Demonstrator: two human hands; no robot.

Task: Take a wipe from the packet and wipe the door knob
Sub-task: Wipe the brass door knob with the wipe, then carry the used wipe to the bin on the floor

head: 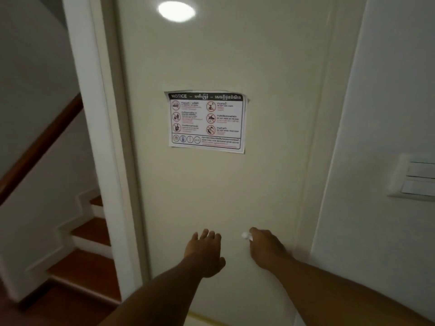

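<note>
This is looking like a hallway in a shared lodging house. A cream door [223, 184] is carrying a multilingual washroom notice [206, 121]. Wooden stairs [90, 234] are rising at left, and a wall switch [415, 178] is sitting at right.

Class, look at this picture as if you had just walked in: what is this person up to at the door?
A person stands facing a closed pale door with both arms stretched toward it. The right hand is closed around something small and white, probably a wipe, held close to the door. The left hand is open, fingers spread, holding nothing. No door knob or wipe packet shows in this view, so wiping cannot be confirmed. A printed notice hangs on the door, a staircase rises to the left, and a light switch sits on the right wall.
</note>
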